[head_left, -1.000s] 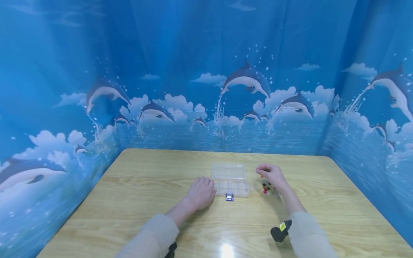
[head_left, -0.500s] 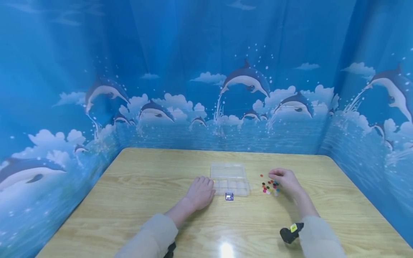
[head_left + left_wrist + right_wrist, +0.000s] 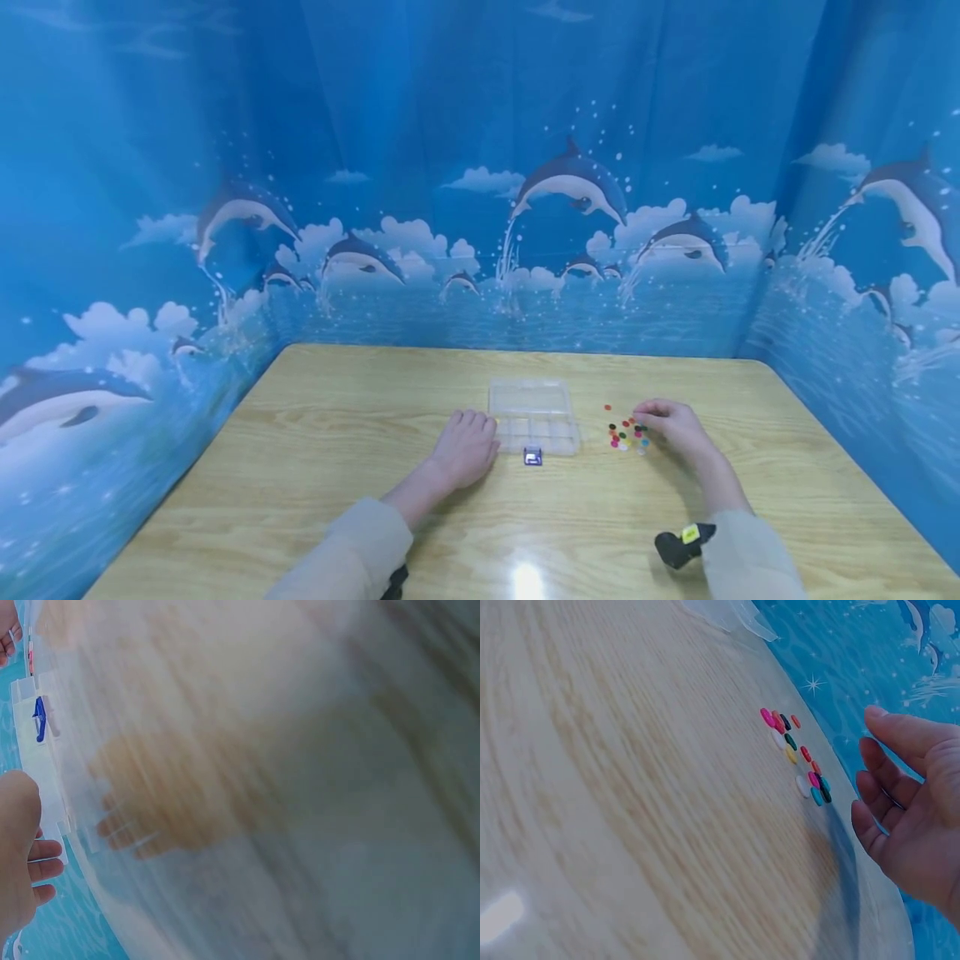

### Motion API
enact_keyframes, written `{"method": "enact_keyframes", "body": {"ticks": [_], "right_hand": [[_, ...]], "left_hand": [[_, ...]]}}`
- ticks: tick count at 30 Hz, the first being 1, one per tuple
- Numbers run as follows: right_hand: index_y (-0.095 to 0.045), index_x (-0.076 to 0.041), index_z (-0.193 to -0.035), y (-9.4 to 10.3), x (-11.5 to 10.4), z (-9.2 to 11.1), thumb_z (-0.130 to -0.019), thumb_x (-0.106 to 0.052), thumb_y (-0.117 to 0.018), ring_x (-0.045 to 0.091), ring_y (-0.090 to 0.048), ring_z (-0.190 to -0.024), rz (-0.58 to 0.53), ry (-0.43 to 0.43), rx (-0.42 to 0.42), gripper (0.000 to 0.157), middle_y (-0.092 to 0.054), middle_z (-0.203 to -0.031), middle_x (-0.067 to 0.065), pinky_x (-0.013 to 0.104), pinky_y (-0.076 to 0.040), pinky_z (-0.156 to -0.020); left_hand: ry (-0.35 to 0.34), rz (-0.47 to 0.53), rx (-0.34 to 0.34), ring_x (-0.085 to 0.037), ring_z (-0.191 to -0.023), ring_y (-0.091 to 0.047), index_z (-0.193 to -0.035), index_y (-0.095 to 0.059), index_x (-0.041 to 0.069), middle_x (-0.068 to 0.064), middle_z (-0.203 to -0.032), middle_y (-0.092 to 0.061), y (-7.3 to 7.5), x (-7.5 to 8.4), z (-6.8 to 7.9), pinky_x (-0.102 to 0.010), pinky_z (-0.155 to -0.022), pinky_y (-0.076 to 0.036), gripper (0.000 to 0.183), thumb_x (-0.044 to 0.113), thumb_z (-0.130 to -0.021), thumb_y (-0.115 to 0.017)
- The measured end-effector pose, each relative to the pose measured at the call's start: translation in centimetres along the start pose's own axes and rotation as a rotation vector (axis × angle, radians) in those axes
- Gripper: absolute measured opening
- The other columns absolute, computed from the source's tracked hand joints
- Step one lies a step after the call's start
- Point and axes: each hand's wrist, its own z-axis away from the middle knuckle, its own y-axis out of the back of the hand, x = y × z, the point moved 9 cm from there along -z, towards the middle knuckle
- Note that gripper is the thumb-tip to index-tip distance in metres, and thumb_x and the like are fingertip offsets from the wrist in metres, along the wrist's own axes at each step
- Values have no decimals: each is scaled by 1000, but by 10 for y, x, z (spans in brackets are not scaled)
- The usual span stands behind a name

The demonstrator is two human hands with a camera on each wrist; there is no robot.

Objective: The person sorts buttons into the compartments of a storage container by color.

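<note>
Right hand (image 3: pixel 673 425) has moved right, and more little pieces (image 3: pixel 622 435) show

A second ago this hand was over the top left of the little pieces. Now it is to their right, a bit lower in the frame. Its fingers bend loosely, and the right wrist view shows a gap between thumb and fingers, with nothing seen in it. Its fingertips are just beside the pieces at the right end of the group.

The little pieces lie on the desk (image 3: pixel 337 392), right of the middle of the frame. They are flat and bright: pink, red, orange, yellow, green, blue, black and white. One red-orange piece (image 3: pixel 607 407) lies alone at the upper left of the group.

Left hand (image 3: pixel 463 448) has stayed in the same place, at the left end of a clear box (image 3: pixel 555 442). Its fingers look loose and mostly straight. The box is near the middle of the frame, with its clear lid (image 3: pixel 529 397) tipped back. A blue-purple clip (image 3: pixel 532 457) is on the front edge.

On a black gadget (image 3: pixel 671 552) at the right wrist, lower right of the frame, is a yellow sticker (image 3: pixel 690 533). Its marks are too small to read. Behind the desk, a blue cloth (image 3: pixel 412 125) shows jumping dolphins and white clouds.
</note>
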Motion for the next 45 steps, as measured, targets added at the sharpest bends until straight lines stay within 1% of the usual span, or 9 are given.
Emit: {"method": "enact_keyframes", "body": {"ticks": [2, 4, 9, 13, 18, 25, 32, 39, 45], "right_hand": [[-58, 8, -109, 0, 1, 0, -89, -20, -61, 17, -53, -87, -4, -1, -1, 34, -63, -98, 9, 30, -44, -71], [-59, 8, -108, -1, 2, 1, -89, -19, -61, 18, -53, -87, 10, 3, -1, 33, -63, -97, 9, 30, -43, -71], [-60, 5, -108, -4, 10, 3, -90, -20, -60, 27, -53, -98, 43, -27, -2, 31, -63, -100, 11, 38, -41, -82], [-61, 4, -107, -6, 12, 6, -89, -22, -62, 32, -51, -102, 52, -28, -7, 31, -61, -103, 13, 44, -40, -83], [-63, 2, -106, -11, 13, 7, -86, -20, -65, 31, -52, -99, 92, -14, -24, 30, -60, -105, 14, 40, -42, -78], [-66, 0, -102, -17, 13, 6, -83, -17, -68, 32, -51, -101, 119, 5, -45, 26, -56, -110, 17, 42, -43, -79], [-66, 2, -100, -19, 11, 7, -82, -12, -69, 30, -52, -96, 138, 27, -50, 23, -55, -105, 16, 39, -45, -77], [-64, 5, -97, -20, 5, 7, -80, -7, -69, 28, -53, -91, 160, 79, -46, 21, -56, -99, 15, 37, -44, -75], [-65, 3, -91, -19, 8, 7, -80, -8, -69, 26, -50, -88, 165, 69, -46, 16, -55, -95, 12, 35, -42, -73]], "left_hand": [[1, 4, 6, -19, -91, -51, -103, -55, 8, -5, -95, -56, 1, 0, 0, -34, -85, -42, 31, 36, -95, -45], [0, 2, 6, -19, -92, -51, -104, -55, 7, -5, -96, -56, 1, 0, 0, -34, -85, -42, 32, 36, -95, -45], [-4, -5, 0, -19, -90, -51, -104, -55, 7, -5, -95, -56, 2, 0, -1, -34, -84, -42, 32, 36, -96, -44], [-4, -15, 2, -19, -90, -50, -104, -55, 7, -5, -94, -56, 4, 0, -1, -34, -84, -42, 32, 35, -96, -44], [2, -12, -5, -19, -90, -50, -104, -55, 7, -5, -95, -56, 4, 0, -1, -34, -84, -41, 31, 35, -96, -44], [8, -6, -26, -19, -91, -50, -105, -55, 7, -5, -95, -56, 3, -1, -1, -34, -84, -41, 32, 35, -96, -44], [2, -11, -23, -19, -89, -50, -103, -55, 8, -4, -93, -55, 3, -1, 0, -33, -83, -41, 31, 35, -96, -43], [4, 1, -24, -19, -88, -50, -104, -55, 7, -4, -93, -55, 2, -1, -1, -33, -82, -41, 31, 35, -96, -44], [9, 10, -40, -20, -91, -50, -105, -55, 7, -5, -95, -56, 0, 0, -2, -35, -84, -41, 32, 35, -96, -43]]}}
